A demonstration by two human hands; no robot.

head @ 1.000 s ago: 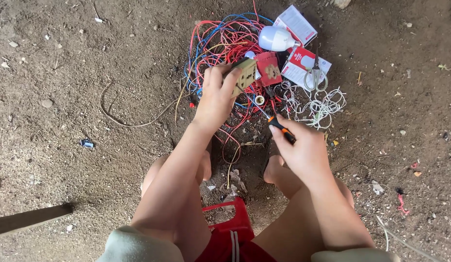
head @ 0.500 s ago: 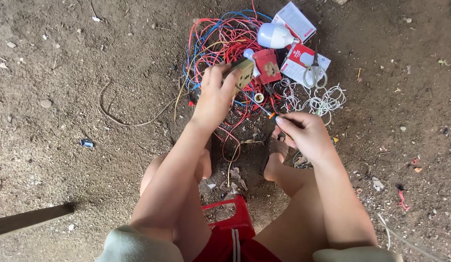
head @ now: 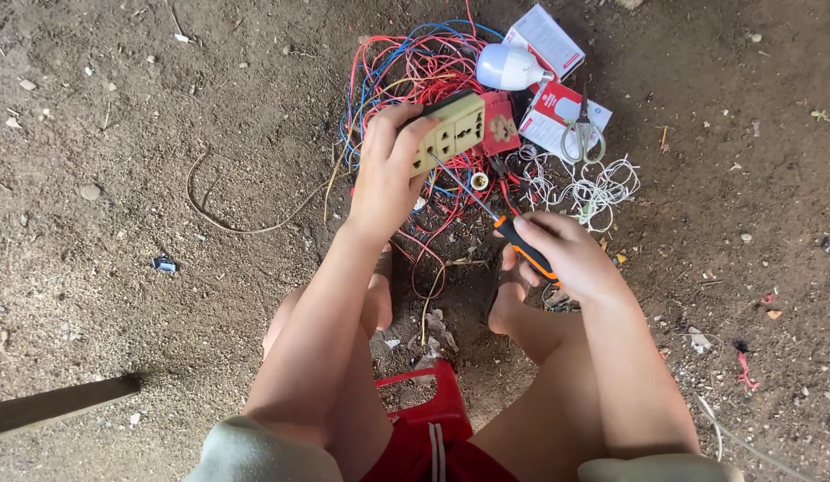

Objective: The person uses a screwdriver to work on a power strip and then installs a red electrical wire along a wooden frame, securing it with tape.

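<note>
Dirt floor (head: 120,161) | tangle of red and blue wires (head: 406,67) at its far edge | left hand (head: 385,170) grips a beige socket strip (head: 450,132) above the tangle | right hand (head: 571,254) holds an orange-handled screwdriver (head: 522,248), tip at the strip.

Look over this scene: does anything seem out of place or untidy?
Yes. Red and blue wires lie tangled on the bare dirt ground, with a bulb and scissors among them. The left hand holds a socket strip; the right hand holds a screwdriver.
</note>
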